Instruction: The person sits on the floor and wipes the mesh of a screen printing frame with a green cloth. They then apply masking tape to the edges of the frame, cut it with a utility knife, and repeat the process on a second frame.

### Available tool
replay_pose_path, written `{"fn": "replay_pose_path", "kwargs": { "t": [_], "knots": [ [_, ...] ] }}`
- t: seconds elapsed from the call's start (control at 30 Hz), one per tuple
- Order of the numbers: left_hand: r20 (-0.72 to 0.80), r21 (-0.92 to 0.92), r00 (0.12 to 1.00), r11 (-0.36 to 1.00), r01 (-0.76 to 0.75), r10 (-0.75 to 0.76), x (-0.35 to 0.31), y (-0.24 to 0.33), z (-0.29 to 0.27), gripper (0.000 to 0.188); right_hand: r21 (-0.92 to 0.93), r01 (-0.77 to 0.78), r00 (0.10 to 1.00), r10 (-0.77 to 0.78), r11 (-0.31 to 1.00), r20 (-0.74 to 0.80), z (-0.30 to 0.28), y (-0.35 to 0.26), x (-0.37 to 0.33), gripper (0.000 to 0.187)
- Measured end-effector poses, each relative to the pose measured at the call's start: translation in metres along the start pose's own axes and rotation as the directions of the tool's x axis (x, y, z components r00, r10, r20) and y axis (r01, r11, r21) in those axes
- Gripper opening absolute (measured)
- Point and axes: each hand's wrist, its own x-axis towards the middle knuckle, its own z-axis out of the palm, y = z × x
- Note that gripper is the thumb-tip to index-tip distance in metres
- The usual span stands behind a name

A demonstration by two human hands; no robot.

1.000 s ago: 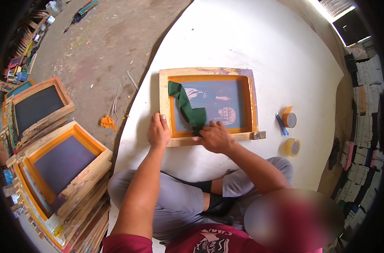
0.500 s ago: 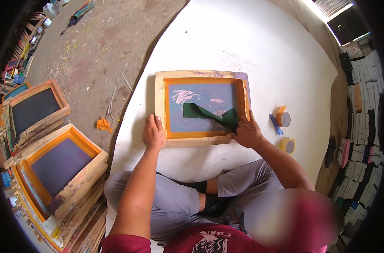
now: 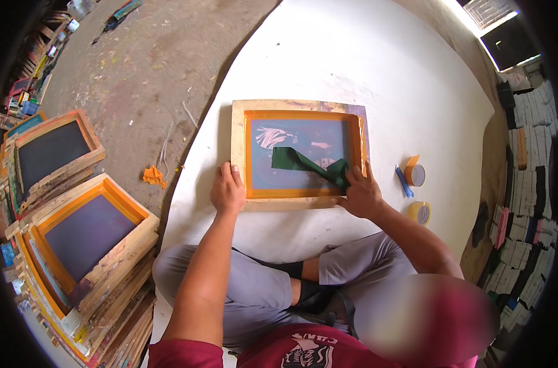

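Observation:
A wooden screen-printing frame lies on the white sheet in front of my crossed legs. Orange tape lines its inner edges, and pale printed shapes show on its bluish mesh. My left hand is closed round the frame's lower left corner. At the lower right corner, my right hand grips the wood, its thumb along the near edge. A twisted dark green strip, cloth-like, rests over the mesh; its right end meets my right fingers, and I cannot tell whether they pinch it.
Right of the frame are a blue cutter, an orange tape roll and a clear yellowish tape roll. Several other screen frames are stacked at left. Crumpled orange tape lies on the floor. Stacked dark and white bundles line the far right.
The view has shifted slightly, moving the scene a little to the right in the picture. Both hands keep their hold on the frame, and the green strip lies much as before.

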Motion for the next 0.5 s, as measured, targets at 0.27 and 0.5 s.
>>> {"fn": "replay_pose_path", "kwargs": {
  "t": [0.27,0.5],
  "knots": [
    [-0.023,-0.004,0.999,0.999,0.049,-0.049,-0.001,0.004,0.002,0.031,0.413,0.243,0.811,0.049,0.877,-0.583,0.005,-0.095,0.033,0.057],
    [-0.036,-0.01,0.999,1.0,0.011,-0.011,0.0,-0.001,0.002,0.031,0.581,0.359,0.906,-0.125,0.73,-0.403,-0.039,-0.18,0.091,0.077]
  ]
}}
